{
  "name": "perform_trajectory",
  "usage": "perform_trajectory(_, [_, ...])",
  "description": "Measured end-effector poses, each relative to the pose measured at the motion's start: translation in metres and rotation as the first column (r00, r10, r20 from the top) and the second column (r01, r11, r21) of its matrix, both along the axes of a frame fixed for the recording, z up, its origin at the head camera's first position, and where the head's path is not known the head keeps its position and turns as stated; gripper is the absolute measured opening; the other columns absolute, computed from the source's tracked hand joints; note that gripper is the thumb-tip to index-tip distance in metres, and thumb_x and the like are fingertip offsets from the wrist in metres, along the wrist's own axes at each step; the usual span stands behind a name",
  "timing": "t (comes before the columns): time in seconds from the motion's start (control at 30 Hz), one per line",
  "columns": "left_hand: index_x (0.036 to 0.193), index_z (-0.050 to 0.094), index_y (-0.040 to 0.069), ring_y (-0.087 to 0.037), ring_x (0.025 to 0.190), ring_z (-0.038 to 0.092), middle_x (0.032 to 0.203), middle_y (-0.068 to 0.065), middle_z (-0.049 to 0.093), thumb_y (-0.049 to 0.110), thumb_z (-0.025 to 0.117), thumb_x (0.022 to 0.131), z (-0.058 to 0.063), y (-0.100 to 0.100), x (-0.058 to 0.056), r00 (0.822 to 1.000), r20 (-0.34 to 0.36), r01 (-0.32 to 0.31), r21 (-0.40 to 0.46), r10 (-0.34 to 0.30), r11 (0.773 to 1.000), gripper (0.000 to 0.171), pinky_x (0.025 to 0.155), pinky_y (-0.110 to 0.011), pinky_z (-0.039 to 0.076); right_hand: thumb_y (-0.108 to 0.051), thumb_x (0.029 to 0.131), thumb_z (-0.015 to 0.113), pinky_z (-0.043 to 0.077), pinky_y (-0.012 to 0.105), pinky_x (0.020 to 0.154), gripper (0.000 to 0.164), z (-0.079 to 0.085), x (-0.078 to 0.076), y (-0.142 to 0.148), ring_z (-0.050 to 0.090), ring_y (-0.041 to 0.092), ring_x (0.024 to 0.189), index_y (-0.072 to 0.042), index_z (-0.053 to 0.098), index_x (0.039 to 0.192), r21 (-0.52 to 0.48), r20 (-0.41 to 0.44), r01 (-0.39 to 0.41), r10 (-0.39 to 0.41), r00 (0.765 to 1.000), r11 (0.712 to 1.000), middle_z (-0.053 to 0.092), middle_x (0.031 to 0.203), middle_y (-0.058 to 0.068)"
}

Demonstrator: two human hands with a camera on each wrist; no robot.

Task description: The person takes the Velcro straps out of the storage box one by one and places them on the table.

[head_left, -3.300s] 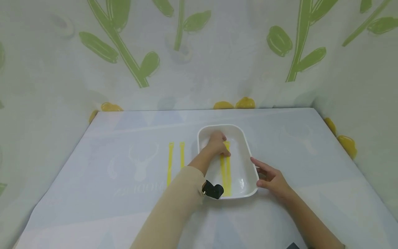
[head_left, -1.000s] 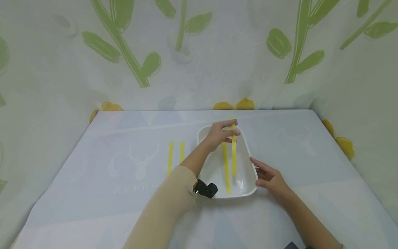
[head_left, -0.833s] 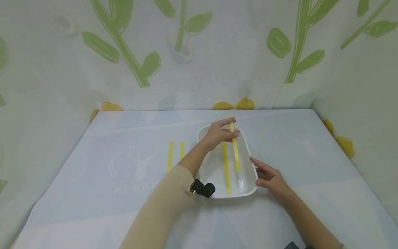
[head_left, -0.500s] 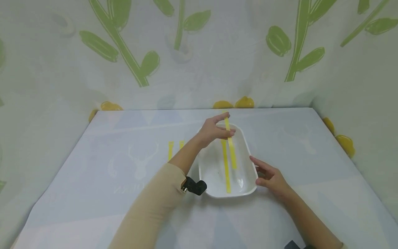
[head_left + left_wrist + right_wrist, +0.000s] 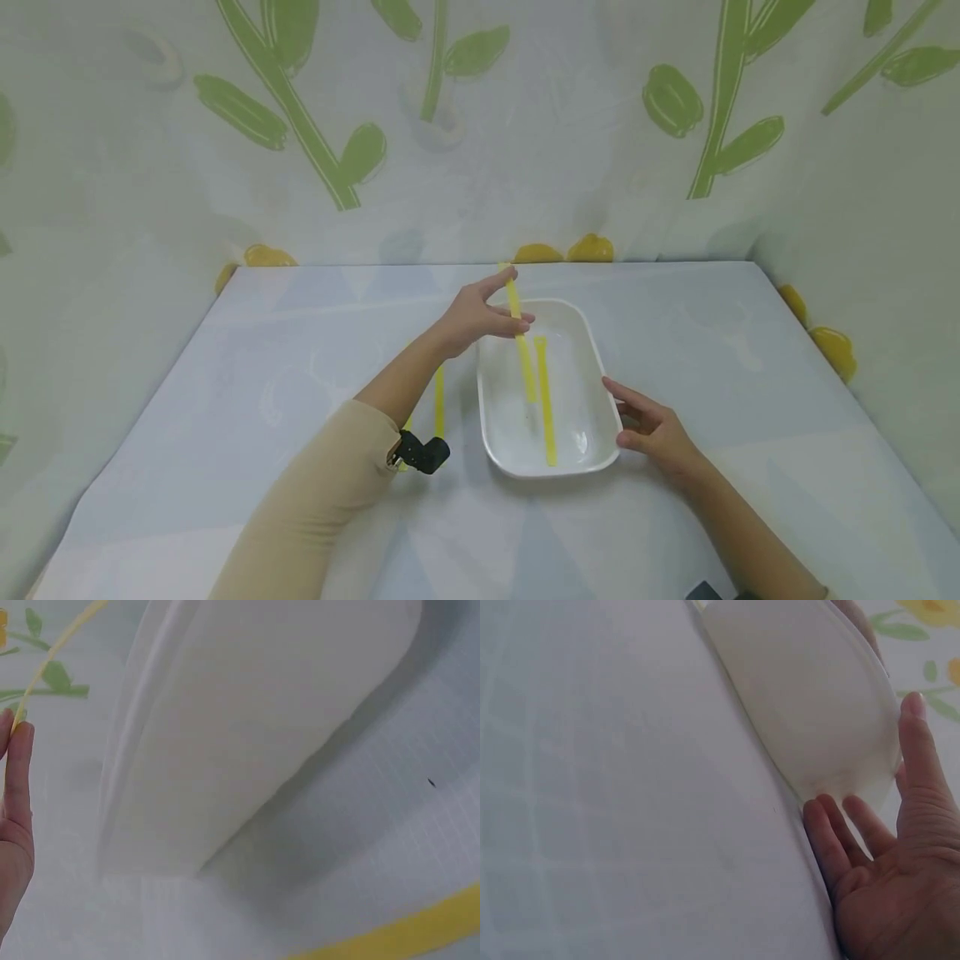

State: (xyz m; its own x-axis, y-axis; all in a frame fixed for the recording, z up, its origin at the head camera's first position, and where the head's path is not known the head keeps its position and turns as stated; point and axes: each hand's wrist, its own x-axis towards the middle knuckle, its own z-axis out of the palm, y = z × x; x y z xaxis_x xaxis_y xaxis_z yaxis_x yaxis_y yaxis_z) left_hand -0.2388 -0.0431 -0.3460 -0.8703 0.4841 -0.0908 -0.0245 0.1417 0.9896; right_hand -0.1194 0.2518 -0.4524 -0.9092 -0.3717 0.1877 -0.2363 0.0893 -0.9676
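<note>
Left hand [image 5: 474, 318], seen from my end in the head view: over the left side of the white tray [image 5: 583, 392], back of the hand up. Thumb and fingers pinched a yellow strip [image 5: 527, 367], forefinger reaching up to its top part. Strip slightly tilted, wider head above the fingers, lower end hanging over the tray's interior. In the left wrist view I had only a piece of this hand at the edge of my picture, two digits meeting on the strip, which bowed a little there.

Second yellow strip [image 5: 546, 408]: inside the tray, flat on the floor, running lengthwise near the middle, just beside the hanging one. Two more lay side by side on the table, left of the tray; the nearer-to-tray strip [image 5: 439, 404] showed better, while the outer strip [image 5: 408, 423] was mostly hidden from me behind the forearm and the black wrist camera [image 5: 426, 456].

Right hand [image 5: 656, 431]: at the tray's right side, near the lower corner. I noted fingers spread and slightly bent, touching the rim and outer wall, tips apart. The right wrist view gave me three fingertips low at the wall.

Surroundings: pale table [image 5: 225, 400] with a faint antler print, beige sleeve [image 5: 307, 492] on the left arm, patterned backdrop [image 5: 555, 150] with green stems and yellow blooms behind.
</note>
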Motion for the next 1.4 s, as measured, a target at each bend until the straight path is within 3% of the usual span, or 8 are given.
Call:
perform_trajectory(0.3, [0.15,0.025,0.023,-0.021,0.106,0.065,0.154,0.009,0.027,0.007,0.073,0.081,0.008,-0.035,0.005,0.999,-0.036,-0.01,0.021,0.011,1.0,0.086,0.088,-0.037,0.052,-0.017,0.085,0.07,0.052,0.02,0.08,0.064,0.002,0.001,0.0,0.059,0.007,0.098,-0.01,0.042,0.143,0.003,0.009,0.003,-0.003,1.0,1.0,0.053,0.13,-0.02])
perform_trajectory(0.57, [0.15,0.025,0.027,-0.021,0.11,0.063,0.155,0.012,0.022,0.008,0.073,0.081,0.013,-0.056,0.011,0.999,-0.033,-0.026,0.005,0.026,1.0,0.086,0.091,-0.039,0.051,-0.019,0.086,0.07,0.052,0.021,0.08,0.064,0.002,0.001,-0.001,0.059,0.008,0.098,-0.009,0.042,0.143,0.01,-0.001,0.006,-0.006,1.0,1.0,0.053,0.131,-0.019])
perform_trajectory(0.8, [0.15,0.025,0.028,-0.019,0.108,0.064,0.156,0.011,0.022,0.013,0.075,0.081,0.007,-0.077,0.014,0.997,-0.028,-0.078,-0.059,0.076,0.995,0.087,0.094,-0.039,0.048,-0.018,0.086,0.07,0.052,0.02,0.081,0.065,0.001,0.001,-0.001,0.059,0.007,0.099,-0.008,0.041,0.143,0.001,-0.01,-0.003,0.003,1.0,1.0,0.053,0.132,-0.019])
perform_trajectory(1.03, [0.151,0.024,0.024,-0.018,0.107,0.065,0.157,0.007,0.018,0.008,0.073,0.081,-0.001,-0.103,0.025,0.996,0.031,-0.078,-0.036,0.079,0.996,0.087,0.087,-0.038,0.053,-0.02,0.086,0.07,0.052,0.02,0.08,0.064,0.001,0.0,-0.001,0.059,0.008,0.1,-0.007,0.042,0.143,-0.04,-0.022,-0.033,0.033,0.999,0.999,0.054,0.132,-0.016])
perform_trajectory(1.2, [0.151,0.023,0.022,-0.014,0.105,0.065,0.158,0.003,0.016,0.01,0.074,0.081,-0.009,-0.12,0.033,0.995,0.023,-0.092,-0.075,0.094,0.993,0.088,0.084,-0.033,0.054,-0.02,0.086,0.07,0.052,0.02,0.08,0.064,0.001,0.0,-0.001,0.059,0.008,0.1,-0.008,0.041,0.143,-0.05,-0.026,-0.04,0.039,0.999,0.998,0.054,0.132,-0.015])
perform_trajectory(1.4, [0.152,0.019,0.022,-0.013,0.112,0.061,0.159,0.004,0.012,0.008,0.072,0.082,-0.015,-0.14,0.042,0.998,0.01,-0.062,-0.078,0.063,0.995,0.089,0.082,-0.035,0.054,-0.019,0.087,0.069,0.052,0.02,0.08,0.064,0.001,0.0,-0.001,0.059,0.008,0.1,-0.007,0.041,0.143,-0.057,-0.019,-0.044,0.043,0.999,0.997,0.054,0.132,-0.014])
